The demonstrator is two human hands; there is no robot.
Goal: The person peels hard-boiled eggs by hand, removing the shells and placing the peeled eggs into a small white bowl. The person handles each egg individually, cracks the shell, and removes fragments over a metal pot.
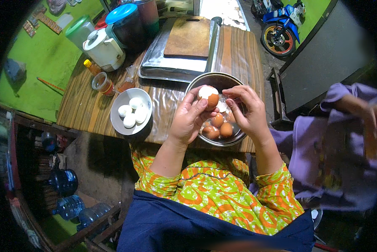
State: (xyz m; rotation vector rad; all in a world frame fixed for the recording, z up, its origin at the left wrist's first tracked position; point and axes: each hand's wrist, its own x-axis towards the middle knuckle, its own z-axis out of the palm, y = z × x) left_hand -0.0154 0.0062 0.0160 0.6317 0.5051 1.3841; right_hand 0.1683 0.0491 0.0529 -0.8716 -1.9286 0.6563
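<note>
Brown shell half covers the egg (208,97) your left hand (189,119) grips over the steel bowl (196,84). Your right hand (247,110) pinches at its right side, fingertips hiding the contact. Both hands hide much of the bowl's contents; peeled eggs (133,112) lie left.

1. I see 1 small bottle (90,66) with a yellow cap, standing at the table's left edge beside the white jug.
2. I see 3 big blue water bottles (71,206) lying on the floor at lower left.
</note>
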